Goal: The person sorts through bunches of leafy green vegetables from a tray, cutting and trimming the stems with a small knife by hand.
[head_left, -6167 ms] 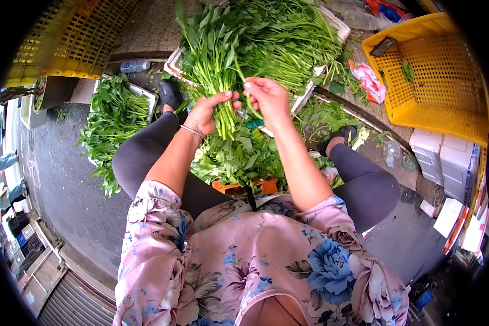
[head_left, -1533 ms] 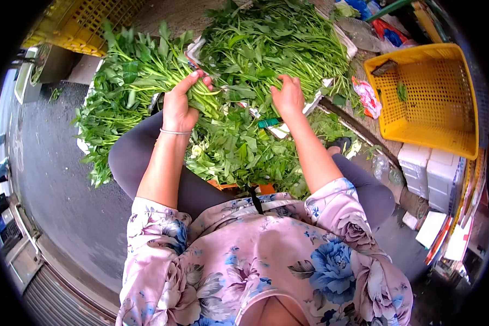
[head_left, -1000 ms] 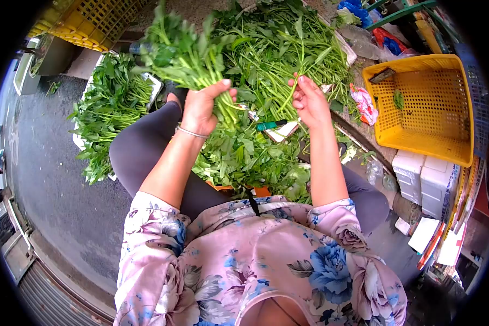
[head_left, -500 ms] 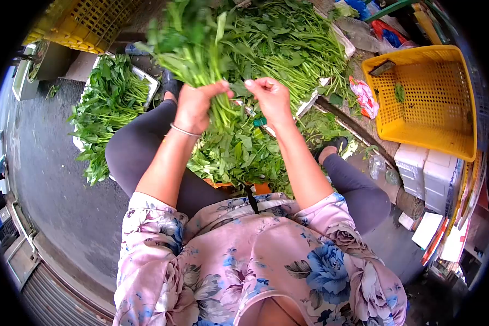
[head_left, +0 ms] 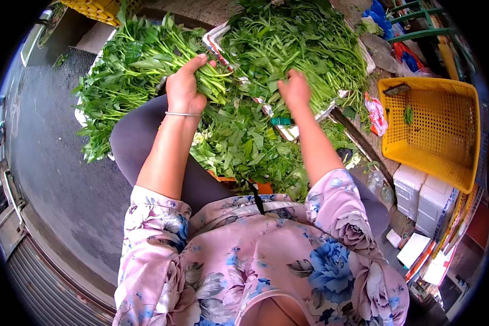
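Note:
My left hand [head_left: 183, 89] is closed around a bunch of long-stemmed leafy greens [head_left: 211, 80], its thumb lying over the stems. The bunch's leaves point up and left over the left pile of greens [head_left: 100, 103]. My right hand [head_left: 296, 93] is curled at the stems of the large pile of greens [head_left: 315, 43], its fingertips partly hidden and slightly blurred. Whether a stem is between those fingers I cannot make out. Below and between the hands lies a heap of loose leaves [head_left: 244, 144]. A small teal-green object [head_left: 280, 121] sits just below my right hand.
The large pile rests in a white box [head_left: 214, 39] with a printed edge. At right stand a yellow crate [head_left: 432, 157] and white foam boxes [head_left: 426, 195]. A crumpled pink bag [head_left: 376, 114] lies beside the crate. Grey pavement [head_left: 49, 157] stretches along the left.
My left hand has lowered the bunch from upright toward the left pile, leaves now tilted left. My right hand has moved away from it to the large pile. The view has shifted slightly.

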The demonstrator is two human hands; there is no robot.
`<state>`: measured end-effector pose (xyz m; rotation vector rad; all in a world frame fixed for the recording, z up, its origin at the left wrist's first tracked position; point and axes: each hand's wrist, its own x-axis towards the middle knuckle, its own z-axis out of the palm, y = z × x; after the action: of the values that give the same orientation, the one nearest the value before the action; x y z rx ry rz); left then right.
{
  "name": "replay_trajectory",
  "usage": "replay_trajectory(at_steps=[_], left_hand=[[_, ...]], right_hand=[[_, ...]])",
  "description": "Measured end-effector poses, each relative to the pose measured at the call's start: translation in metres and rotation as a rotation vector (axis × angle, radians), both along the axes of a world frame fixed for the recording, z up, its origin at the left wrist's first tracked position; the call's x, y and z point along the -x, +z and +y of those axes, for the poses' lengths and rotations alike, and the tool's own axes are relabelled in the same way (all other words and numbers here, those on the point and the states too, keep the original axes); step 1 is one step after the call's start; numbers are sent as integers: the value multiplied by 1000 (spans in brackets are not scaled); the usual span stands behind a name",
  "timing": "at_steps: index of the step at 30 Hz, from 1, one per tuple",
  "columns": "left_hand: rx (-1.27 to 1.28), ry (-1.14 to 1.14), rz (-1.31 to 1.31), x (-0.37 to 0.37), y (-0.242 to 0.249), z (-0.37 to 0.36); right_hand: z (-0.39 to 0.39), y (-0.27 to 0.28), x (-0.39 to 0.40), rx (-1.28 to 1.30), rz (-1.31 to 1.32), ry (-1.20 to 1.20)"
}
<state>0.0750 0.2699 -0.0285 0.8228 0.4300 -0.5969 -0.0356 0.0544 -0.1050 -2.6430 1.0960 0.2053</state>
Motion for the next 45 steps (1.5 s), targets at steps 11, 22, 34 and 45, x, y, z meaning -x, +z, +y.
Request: replay_trajectory(at_steps=[11,22,34,45], left_hand=[[7,26,39,4,9,2],[52,-94,50,14,7,-12],[-12,-231,73,37,30,-66],[-20,-419,-76,42,24,-93]], right_hand=[[-32,-14,5,-92,-232,-11],[-34,38,23,-56,-484,-82],[-142,41,50,124,-699,-167],[-225,16,36,466,-204,-6]])
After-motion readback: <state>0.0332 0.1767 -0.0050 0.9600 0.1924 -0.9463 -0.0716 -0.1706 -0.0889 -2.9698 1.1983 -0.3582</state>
